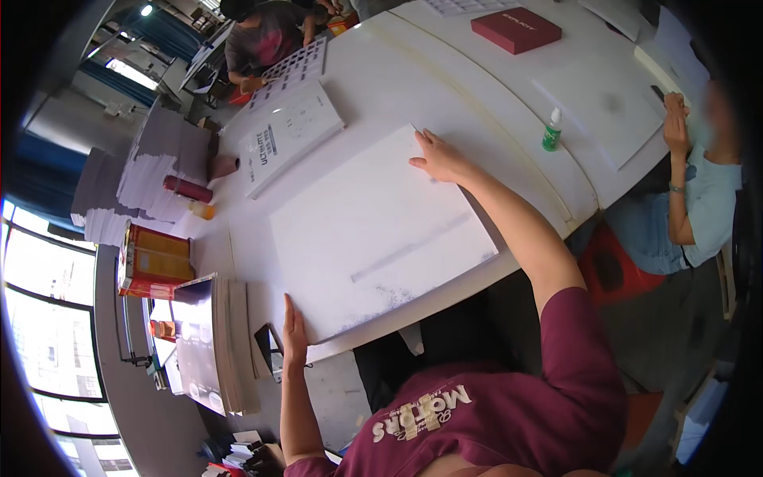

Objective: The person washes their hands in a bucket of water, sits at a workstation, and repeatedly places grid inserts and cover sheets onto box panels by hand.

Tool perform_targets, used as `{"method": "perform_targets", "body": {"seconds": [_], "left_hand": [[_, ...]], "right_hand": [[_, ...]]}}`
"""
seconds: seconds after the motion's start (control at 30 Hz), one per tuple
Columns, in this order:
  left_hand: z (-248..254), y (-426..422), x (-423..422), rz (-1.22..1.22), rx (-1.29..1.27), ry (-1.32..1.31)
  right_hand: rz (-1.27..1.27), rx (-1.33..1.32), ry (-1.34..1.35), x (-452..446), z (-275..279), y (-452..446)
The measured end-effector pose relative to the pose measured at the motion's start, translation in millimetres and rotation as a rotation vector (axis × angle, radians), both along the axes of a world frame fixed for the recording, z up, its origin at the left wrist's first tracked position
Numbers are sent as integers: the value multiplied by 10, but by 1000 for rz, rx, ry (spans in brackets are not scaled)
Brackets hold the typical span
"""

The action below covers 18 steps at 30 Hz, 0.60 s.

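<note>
A large white board or stack of sheets (362, 219) lies flat on the table in front of me, with a grey streak and dark smudges towards its near edge. My left hand (295, 338) stands on edge along its left side near the front corner, fingers stretched out and together. At the far right corner my right hand (439, 157) rests on the edge, fingers spread and thumb apart. Neither hand is wrapped round anything. By my left forearm lies a dark phone-like object (269, 350).
Ahead lies a printed white sheet stack (294, 135). A green bottle (551, 131) and red box (517, 30) are to the right. Tall paper stacks (163, 159), a tin (157, 258) and thick books (211, 342) line the left. Co-workers sit at the far side (266, 40) and right (707, 191).
</note>
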<state>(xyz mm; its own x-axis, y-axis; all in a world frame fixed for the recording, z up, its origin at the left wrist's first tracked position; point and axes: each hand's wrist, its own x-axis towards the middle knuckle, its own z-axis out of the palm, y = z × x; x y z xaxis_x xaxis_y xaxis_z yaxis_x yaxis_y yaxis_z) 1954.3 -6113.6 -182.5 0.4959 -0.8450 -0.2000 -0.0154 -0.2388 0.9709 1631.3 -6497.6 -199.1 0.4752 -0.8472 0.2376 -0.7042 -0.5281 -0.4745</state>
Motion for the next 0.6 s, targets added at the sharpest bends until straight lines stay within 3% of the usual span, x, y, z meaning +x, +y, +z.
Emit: {"method": "perform_targets", "body": {"seconds": [0.2, 0.33, 0.5, 0.53, 0.6], "left_hand": [[23, 31, 19, -68, 57, -186], [62, 0, 83, -227, 84, -543], [316, -27, 85, -273, 333, -569], [250, -60, 120, -302, 336, -608], [-15, -2, 294, -354, 250, -835]], "right_hand": [[1, 81, 87, 129, 83, -130], [-28, 47, 205, 187, 87, -196], [-95, 111, 254, 332, 296, -196], [-80, 1, 86, 343, 53, -263], [-101, -37, 52, 401, -136, -359]]}}
